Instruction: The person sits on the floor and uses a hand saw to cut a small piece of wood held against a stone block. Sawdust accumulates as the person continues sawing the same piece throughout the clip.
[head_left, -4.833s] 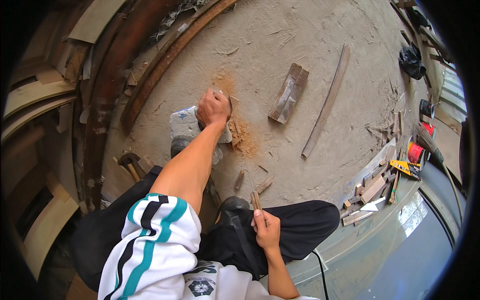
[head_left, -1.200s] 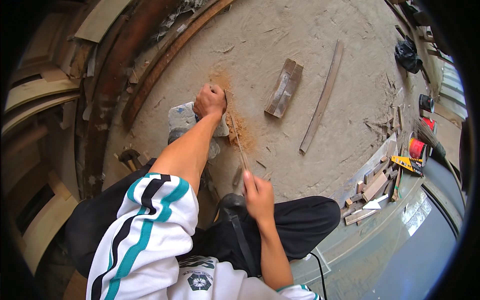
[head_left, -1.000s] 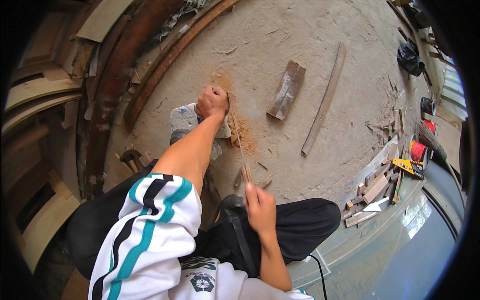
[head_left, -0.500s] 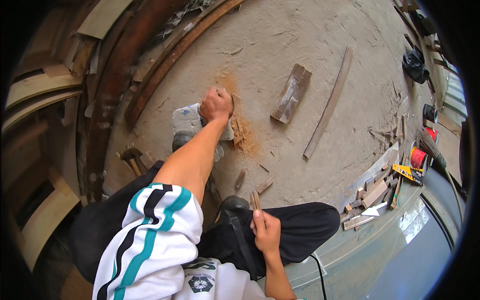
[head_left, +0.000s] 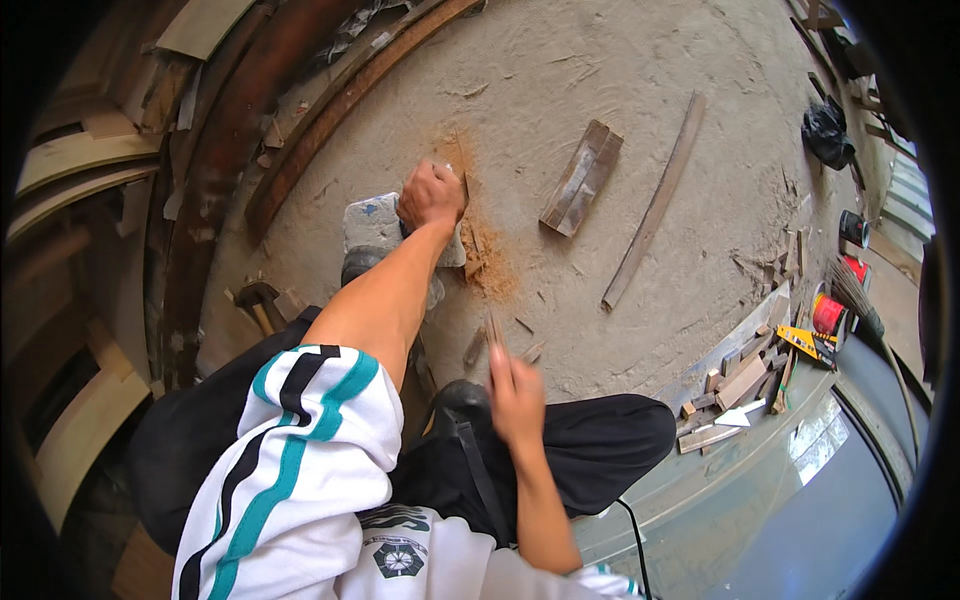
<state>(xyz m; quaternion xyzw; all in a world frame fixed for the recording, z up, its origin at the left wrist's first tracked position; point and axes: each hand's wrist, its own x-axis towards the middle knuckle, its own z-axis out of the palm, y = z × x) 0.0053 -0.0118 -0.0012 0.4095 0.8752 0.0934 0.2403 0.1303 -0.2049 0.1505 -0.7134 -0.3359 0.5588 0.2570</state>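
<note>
My left hand [head_left: 433,195] is closed around a small dark piece of wood [head_left: 463,186], mostly hidden under the fingers, at the edge of a whitish block [head_left: 372,222]. A dark shoe of mine [head_left: 365,262] rests against that block. My right hand [head_left: 517,395], smeared by motion, grips the wooden handle [head_left: 494,328] of what looks like a hand saw. Its thin blade hardly shows, pointing forward toward the left hand. Orange-brown sawdust [head_left: 488,275] lies beside the block, with wood bits in it.
A short thick wood block [head_left: 582,178] and a long narrow strip [head_left: 655,205] lie on the concrete floor. Offcuts [head_left: 740,385], a yellow-handled saw [head_left: 805,345], cans and a broom [head_left: 855,295] are at right. A hammer [head_left: 258,305] and long timbers [head_left: 330,125] are at left.
My right hand has pushed forward, away from my body, with the wooden handle. The left hand stays at the whitish block, nearly unmoved.
</note>
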